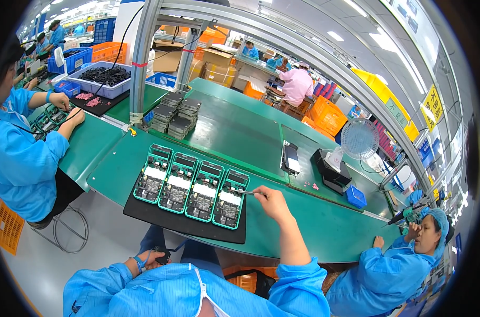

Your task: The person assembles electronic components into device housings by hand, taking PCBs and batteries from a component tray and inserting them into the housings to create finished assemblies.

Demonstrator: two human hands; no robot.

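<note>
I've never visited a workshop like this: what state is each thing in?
Four green-framed black rectangular devices: side by side, insides exposed
Flat black mat: partly covered
Right hand: closed on a slim tool
Left hand: closed around a small black object
Lilac plastic crate: heaped with black parts
Flat grey rectangular pieces: stacked

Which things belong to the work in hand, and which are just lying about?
Seemingly in use:
slim tool in the right hand
four teal-framed units
black mat beneath them
dark object in the left hand

Apparently just lying about:
round fan
small blue bin
stacked grey pieces
</note>
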